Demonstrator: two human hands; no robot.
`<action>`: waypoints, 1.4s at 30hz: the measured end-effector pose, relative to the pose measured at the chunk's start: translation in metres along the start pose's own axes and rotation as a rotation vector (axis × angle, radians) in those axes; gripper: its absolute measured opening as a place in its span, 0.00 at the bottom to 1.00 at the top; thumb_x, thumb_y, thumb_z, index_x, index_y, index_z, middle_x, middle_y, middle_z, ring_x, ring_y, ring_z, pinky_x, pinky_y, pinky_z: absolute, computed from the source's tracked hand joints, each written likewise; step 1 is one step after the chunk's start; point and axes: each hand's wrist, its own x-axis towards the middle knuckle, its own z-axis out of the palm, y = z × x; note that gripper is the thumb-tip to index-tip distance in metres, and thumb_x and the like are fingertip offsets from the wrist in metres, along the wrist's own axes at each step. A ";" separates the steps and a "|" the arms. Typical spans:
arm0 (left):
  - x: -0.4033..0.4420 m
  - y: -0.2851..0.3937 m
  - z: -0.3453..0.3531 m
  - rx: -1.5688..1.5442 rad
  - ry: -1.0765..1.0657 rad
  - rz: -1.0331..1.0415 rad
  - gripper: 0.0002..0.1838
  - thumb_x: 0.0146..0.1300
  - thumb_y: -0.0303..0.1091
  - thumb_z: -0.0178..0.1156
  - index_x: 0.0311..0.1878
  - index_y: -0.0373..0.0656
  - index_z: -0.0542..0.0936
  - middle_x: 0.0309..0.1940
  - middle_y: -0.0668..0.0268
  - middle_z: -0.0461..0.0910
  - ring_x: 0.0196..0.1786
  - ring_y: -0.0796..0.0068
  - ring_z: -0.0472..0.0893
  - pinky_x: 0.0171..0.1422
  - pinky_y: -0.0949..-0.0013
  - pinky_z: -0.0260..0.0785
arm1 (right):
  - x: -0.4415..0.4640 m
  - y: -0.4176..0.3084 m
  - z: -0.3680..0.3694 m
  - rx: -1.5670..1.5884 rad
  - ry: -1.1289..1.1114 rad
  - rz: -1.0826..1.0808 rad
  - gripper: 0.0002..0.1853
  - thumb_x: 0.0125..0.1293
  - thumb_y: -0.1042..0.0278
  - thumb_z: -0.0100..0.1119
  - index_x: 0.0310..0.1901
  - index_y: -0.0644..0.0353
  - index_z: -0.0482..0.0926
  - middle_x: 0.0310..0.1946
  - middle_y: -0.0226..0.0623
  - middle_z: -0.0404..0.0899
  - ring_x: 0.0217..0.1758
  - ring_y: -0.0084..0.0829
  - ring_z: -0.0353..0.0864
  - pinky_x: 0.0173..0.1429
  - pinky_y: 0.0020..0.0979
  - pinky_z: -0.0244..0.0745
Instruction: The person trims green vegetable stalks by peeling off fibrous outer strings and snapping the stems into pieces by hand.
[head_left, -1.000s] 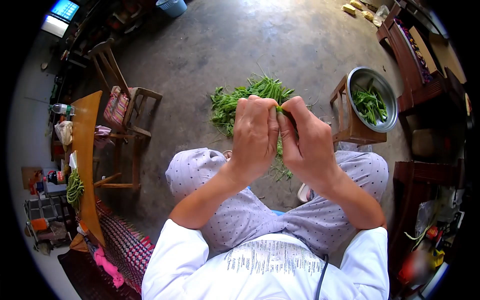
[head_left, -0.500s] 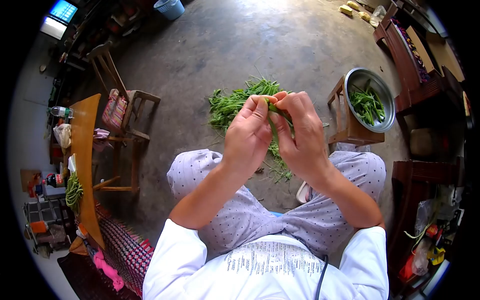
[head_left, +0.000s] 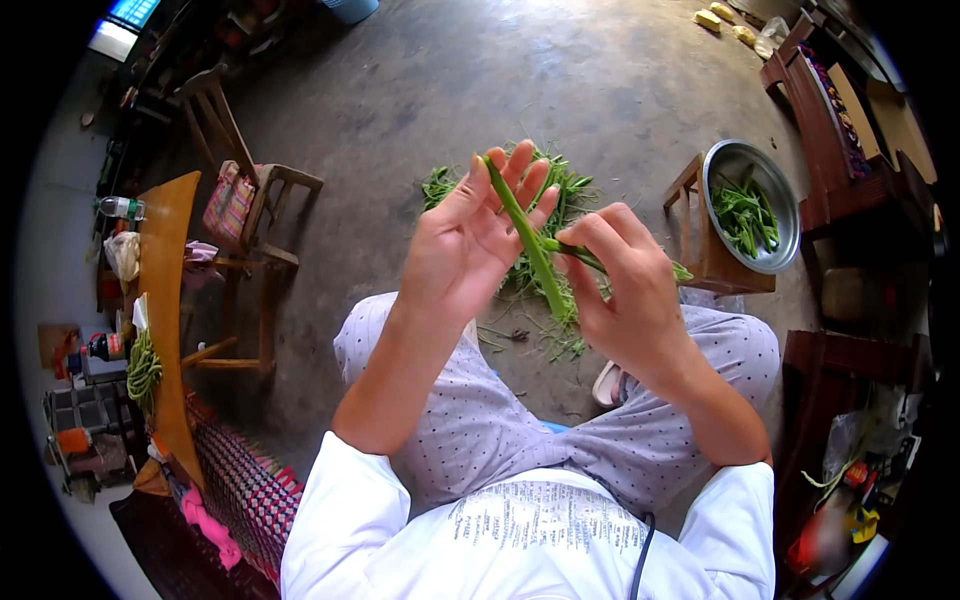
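Note:
My left hand (head_left: 470,225), palm up with fingers spread, has the top end of a long green stalk (head_left: 530,240) between thumb and index finger. The stalk slants down toward my right hand (head_left: 625,285), whose thumb and fingers pinch a thinner green stem (head_left: 585,257) that crosses beside it. Beneath the hands a pile of leafy greens (head_left: 570,190) lies on the floor, partly hidden by them. At the right, a metal basin (head_left: 788,215) on a wooden stool (head_left: 715,270) holds cut green pieces (head_left: 743,215).
At the left are a wooden chair (head_left: 275,200) and a table edge (head_left: 165,300) with a bottle (head_left: 120,208) and a bundle of long green strands (head_left: 143,365). Dark wooden furniture (head_left: 840,190) stands at the right. A blue bucket (head_left: 350,8) is at the top.
The hands have drawn apart from their joined position. My left hand has turned palm up and opened its fingers, and the long stalk now shows between the hands.

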 end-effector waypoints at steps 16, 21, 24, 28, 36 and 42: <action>-0.011 0.058 -0.013 -0.190 0.069 0.206 0.10 0.66 0.38 0.57 0.47 0.47 0.77 0.46 0.63 0.77 0.55 0.65 0.75 0.71 0.50 0.63 | -0.037 0.086 -0.021 -0.456 -0.666 0.185 0.10 0.51 0.75 0.64 0.35 0.59 0.74 0.33 0.39 0.75 0.43 0.44 0.76 0.44 0.42 0.71; -0.012 0.059 -0.014 -0.261 -0.006 0.198 0.09 0.67 0.36 0.56 0.48 0.47 0.78 0.40 0.64 0.77 0.49 0.68 0.77 0.71 0.54 0.64 | -0.054 0.118 -0.023 -0.554 -0.797 0.242 0.09 0.51 0.73 0.64 0.35 0.59 0.75 0.33 0.41 0.77 0.42 0.45 0.78 0.44 0.43 0.74; -0.003 0.045 -0.015 -0.226 -0.058 0.132 0.12 0.69 0.34 0.53 0.53 0.45 0.75 0.37 0.63 0.75 0.46 0.72 0.76 0.66 0.63 0.68 | -0.055 0.111 -0.023 -0.511 -0.717 0.257 0.08 0.51 0.74 0.62 0.34 0.60 0.75 0.33 0.42 0.77 0.42 0.46 0.78 0.43 0.44 0.73; 0.009 0.015 0.000 -0.185 -0.045 0.073 0.17 0.70 0.29 0.51 0.61 0.40 0.70 0.40 0.62 0.74 0.46 0.73 0.75 0.65 0.66 0.69 | -0.062 0.109 -0.022 -0.470 -0.719 0.199 0.08 0.53 0.73 0.59 0.36 0.60 0.75 0.35 0.44 0.78 0.44 0.47 0.78 0.46 0.43 0.74; 0.121 -0.095 0.060 0.264 -0.301 -0.047 0.28 0.69 0.24 0.53 0.69 0.32 0.58 0.46 0.60 0.74 0.54 0.71 0.74 0.69 0.65 0.66 | -0.075 0.111 -0.012 -0.332 -0.676 0.189 0.07 0.55 0.77 0.55 0.37 0.62 0.75 0.37 0.45 0.78 0.44 0.48 0.79 0.42 0.45 0.75; 0.155 -0.143 0.106 1.022 -0.269 0.150 0.26 0.65 0.33 0.61 0.64 0.36 0.67 0.42 0.63 0.78 0.49 0.71 0.78 0.65 0.67 0.65 | -0.052 0.113 -0.042 0.028 -0.228 0.391 0.10 0.56 0.69 0.64 0.38 0.63 0.78 0.34 0.45 0.82 0.36 0.41 0.82 0.39 0.39 0.76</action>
